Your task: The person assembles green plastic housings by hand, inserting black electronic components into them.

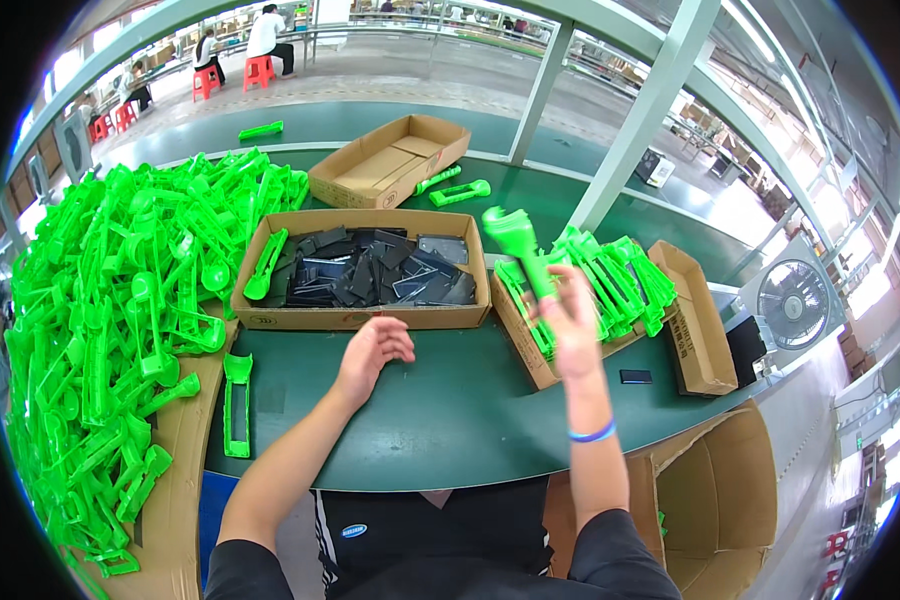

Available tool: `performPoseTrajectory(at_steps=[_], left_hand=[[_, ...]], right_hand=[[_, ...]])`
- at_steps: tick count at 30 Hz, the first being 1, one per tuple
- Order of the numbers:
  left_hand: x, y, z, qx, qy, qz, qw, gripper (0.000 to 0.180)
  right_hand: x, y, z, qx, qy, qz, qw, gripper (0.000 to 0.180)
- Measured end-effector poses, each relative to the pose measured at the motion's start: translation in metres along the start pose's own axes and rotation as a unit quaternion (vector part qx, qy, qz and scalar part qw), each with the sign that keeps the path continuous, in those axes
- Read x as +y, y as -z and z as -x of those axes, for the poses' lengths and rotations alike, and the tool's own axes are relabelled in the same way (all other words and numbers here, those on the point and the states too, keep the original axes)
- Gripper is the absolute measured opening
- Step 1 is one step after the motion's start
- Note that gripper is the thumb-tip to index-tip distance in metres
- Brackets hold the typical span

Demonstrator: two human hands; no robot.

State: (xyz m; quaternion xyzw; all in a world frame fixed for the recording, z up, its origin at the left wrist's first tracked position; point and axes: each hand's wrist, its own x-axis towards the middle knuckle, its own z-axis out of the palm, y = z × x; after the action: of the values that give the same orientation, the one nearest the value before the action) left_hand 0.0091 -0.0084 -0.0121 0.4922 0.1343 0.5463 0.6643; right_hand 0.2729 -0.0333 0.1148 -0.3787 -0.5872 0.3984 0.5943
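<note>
My right hand (576, 335) grips a bright green plastic torch-shaped housing (515, 236) by its narrow end, its flared end pointing up and away. The housing is slightly blurred and sits over the left part of a cardboard box (542, 375) filled with rows of similar green housings (610, 282). My left hand (373, 352) holds nothing, its fingers loosely bent and apart. It hovers by the near edge of a cardboard tray (370, 318) of flat black plastic pieces (365, 270). One green housing (263, 268) lies at that tray's left end.
A large heap of green housings (120, 270) covers the left side. A single housing (237, 405) lies beside it on the green table (410, 440). Cardboard trays (390, 160) (692, 320) stand behind and right. A black piece (635, 376), a fan (793, 295) and metal posts (650, 115) are rightward.
</note>
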Motion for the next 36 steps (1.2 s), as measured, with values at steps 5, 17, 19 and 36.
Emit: performPoseTrajectory(at_steps=[5,17,19,36], left_hand=[[0.009,-0.032,0.008,-0.006,-0.062,-0.396,0.916,0.012],[0.099,-0.008,0.128,0.244,-0.23,-0.741,0.581,0.021],[0.111,0.006,0.147,0.333,-0.158,-0.757,0.539,0.02],[0.052,-0.045,0.125,0.252,-0.13,-0.704,0.651,0.022]], right_hand=[[-0.02,0.076,-0.011,0.16,0.097,0.527,0.829,0.044],[0.001,0.044,0.009,0.141,0.143,0.586,0.785,0.038],[-0.007,0.032,0.015,0.161,0.223,0.605,0.747,0.029],[0.083,-0.098,0.054,-0.314,0.193,0.205,0.907,0.015]])
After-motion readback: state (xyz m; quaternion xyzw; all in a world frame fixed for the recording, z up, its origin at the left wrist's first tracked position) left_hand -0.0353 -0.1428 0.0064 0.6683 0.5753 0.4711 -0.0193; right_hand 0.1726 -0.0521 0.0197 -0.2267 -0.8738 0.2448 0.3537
